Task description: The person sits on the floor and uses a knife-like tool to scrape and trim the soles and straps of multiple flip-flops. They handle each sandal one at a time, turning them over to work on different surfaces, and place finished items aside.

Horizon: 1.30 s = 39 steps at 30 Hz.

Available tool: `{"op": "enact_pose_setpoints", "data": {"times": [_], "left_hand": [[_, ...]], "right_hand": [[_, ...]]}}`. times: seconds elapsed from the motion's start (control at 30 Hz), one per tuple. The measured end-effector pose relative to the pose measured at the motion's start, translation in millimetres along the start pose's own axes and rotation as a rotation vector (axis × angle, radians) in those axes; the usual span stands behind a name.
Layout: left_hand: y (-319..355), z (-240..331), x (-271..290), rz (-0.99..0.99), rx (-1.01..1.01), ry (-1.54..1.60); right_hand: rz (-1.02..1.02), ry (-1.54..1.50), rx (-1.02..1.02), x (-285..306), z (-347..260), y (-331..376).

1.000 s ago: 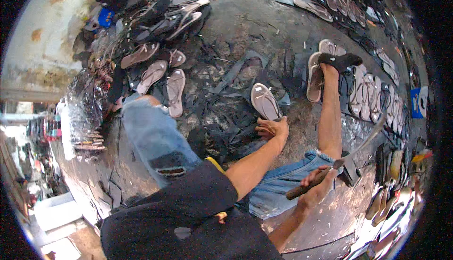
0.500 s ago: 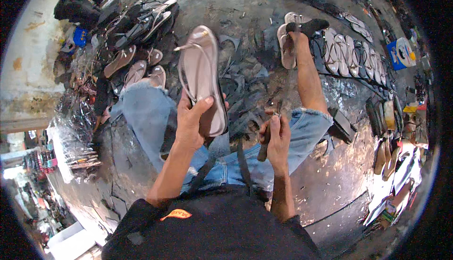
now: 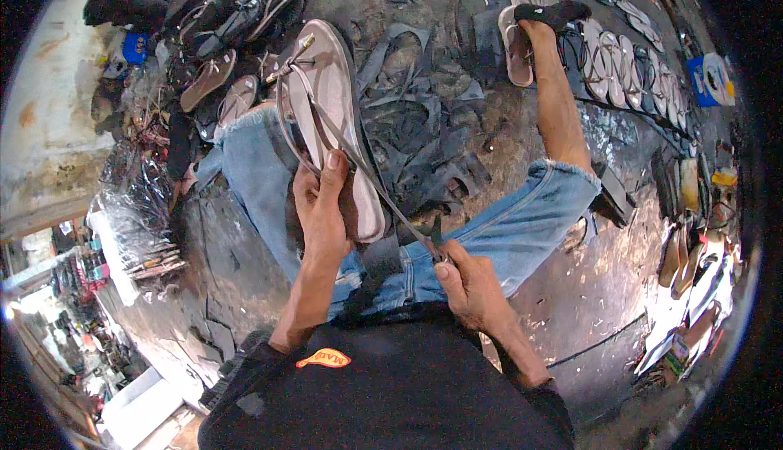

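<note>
Pale pink, the sandal [image 3: 330, 115] sits upright in my left hand [image 3: 325, 205], fingers wrapped round its heel end, thumb pressed on the insole; it is raised over my lap, toe pointing away toward the far floor; its thin straps [image 3: 295, 128] loop free along the left side of the sole. My right hand [image 3: 471, 287] is closed tight on the end of one long strap [image 3: 383, 193], which runs taut from the sandal's toe post down to my fist just above my right thigh; something dark shows at the fist, perhaps a tool, but I cannot tell. I judge the step in hand to be pulling the strap through and tensioning it; the next move, as I read it, calls for a steady grip on the sole and an even pull so the strap seats without twisting. Around me, black rubber scraps [image 3: 424, 124] litter the floor [image 3: 571, 303] between my legs; a pair of pale sandals [image 3: 515, 38] lies beside my outstretched right foot near the far edge of the floor; more finished sandals [image 3: 632, 70] line its right edge; a heap of sandals [image 3: 236, 9] fills the far left corner.
</note>
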State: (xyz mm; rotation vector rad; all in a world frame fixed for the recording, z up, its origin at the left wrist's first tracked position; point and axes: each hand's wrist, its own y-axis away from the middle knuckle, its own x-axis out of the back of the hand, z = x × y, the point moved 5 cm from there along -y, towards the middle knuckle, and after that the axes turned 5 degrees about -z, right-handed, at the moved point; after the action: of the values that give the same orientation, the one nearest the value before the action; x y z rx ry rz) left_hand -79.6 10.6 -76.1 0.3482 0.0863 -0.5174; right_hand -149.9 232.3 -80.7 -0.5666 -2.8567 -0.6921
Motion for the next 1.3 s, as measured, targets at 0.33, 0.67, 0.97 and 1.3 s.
{"op": "enact_pose_setpoints", "data": {"times": [0.33, 0.67, 0.97, 1.3], "left_hand": [[-2, -10, 1, -0.006, 0.17, -0.066], [3, 0, -27, -0.258, -0.158, -0.403], [-23, 49, -22, -0.288, 0.281, 0.116], [12, 41, 38, 0.001, 0.388, 0.165]], "right_hand": [[0.371, 0.193, 0.318, 5, -14, -114], [0.447, -0.602, 0.271, 59, -50, -175], [0.452, -0.49, 0.305, 44, -74, -104], [0.141, 0.01, 0.064, -18, 28, 45]]}}
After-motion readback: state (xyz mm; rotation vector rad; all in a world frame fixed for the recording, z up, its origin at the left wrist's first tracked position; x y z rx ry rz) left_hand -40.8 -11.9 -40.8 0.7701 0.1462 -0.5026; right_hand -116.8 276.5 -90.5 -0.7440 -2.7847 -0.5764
